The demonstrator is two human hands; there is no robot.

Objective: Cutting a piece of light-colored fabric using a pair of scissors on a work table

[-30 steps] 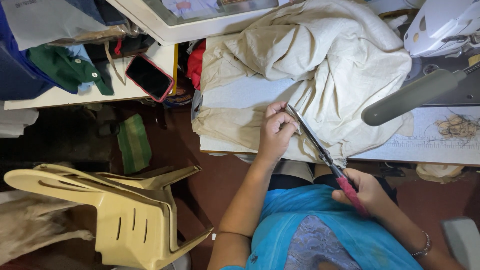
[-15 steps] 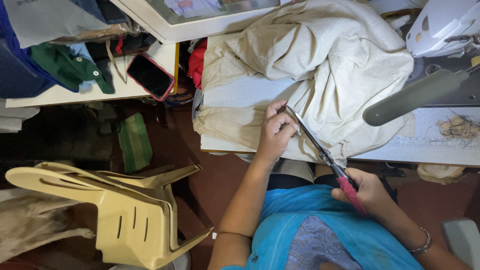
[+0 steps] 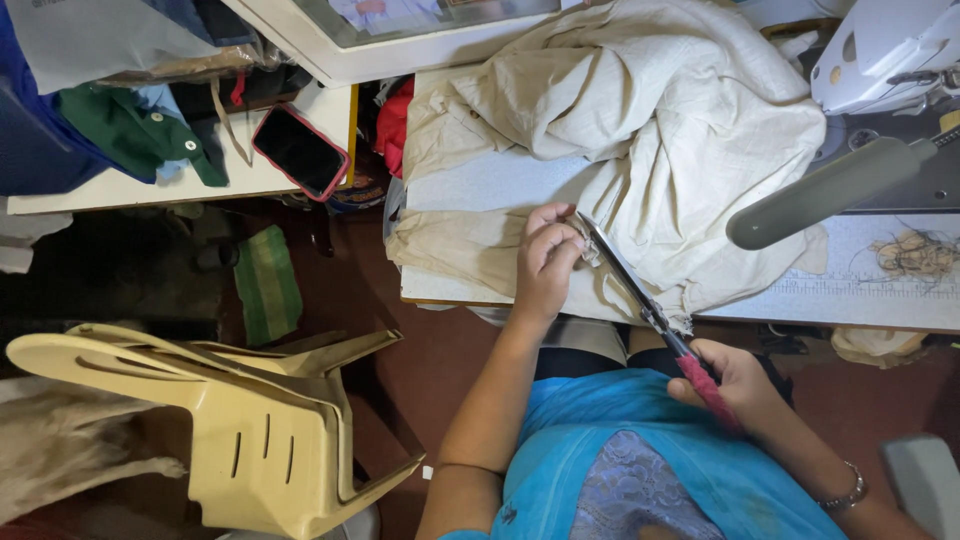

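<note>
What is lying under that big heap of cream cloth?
The cream cloth lies on a pale worktable, bare at its left and front edge. The left hand pinches the cloth; the right hand holds scissors. Anything beneath the heap is covered.

A dark phone in a red case (image 3: pixel 299 151) lies at the edge of a white side table (image 3: pixel 150 185), beside a green garment with white buttons (image 3: pixel 130 135). Below, on the reddish-brown floor (image 3: pixel 420 340), sit stacked cream plastic chairs (image 3: pixel 240 420) and a folded green striped cloth (image 3: pixel 266 285). At upper right stands a white sewing machine (image 3: pixel 880 50); near it lies what looks like a tangle of thread scraps (image 3: pixel 915 253).
</note>
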